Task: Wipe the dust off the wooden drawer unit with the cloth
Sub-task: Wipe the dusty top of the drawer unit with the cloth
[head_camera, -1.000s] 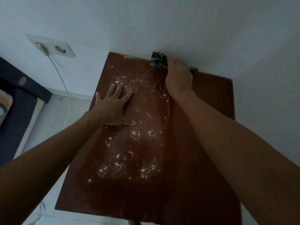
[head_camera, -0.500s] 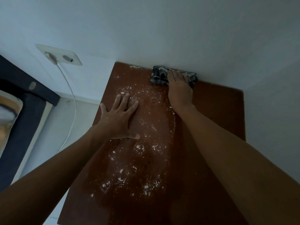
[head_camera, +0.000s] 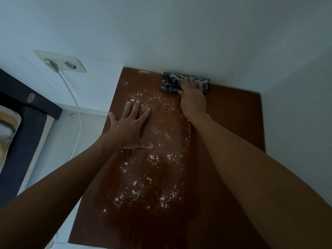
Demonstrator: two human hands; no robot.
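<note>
We start with the wooden drawer unit [head_camera: 233, 123], whose brown top fills the middle of the view, its long axis running from us toward the wall [head_camera: 179, 33] it backs onto. Against that unit, everything else finds its place. Its right strip looks clean, while white dust [head_camera: 152, 159] covers the middle and left of the top, from near the back edge to the near half. Our left hand [head_camera: 129, 126] lies flat on the unit's left side, fingers spread wide, holding nothing. Our right hand [head_camera: 193, 97] presses flat on the dark checked cloth [head_camera: 170, 83], fingers straight and pointing to the wall. The cloth lies bunched at the unit's back edge, touching the wall, its length running along that edge. Compared with a second ago, more cloth shows to the left of the hand, so we judge the stroke is turning leftward toward the dust, most of which remains to be wiped.
</note>
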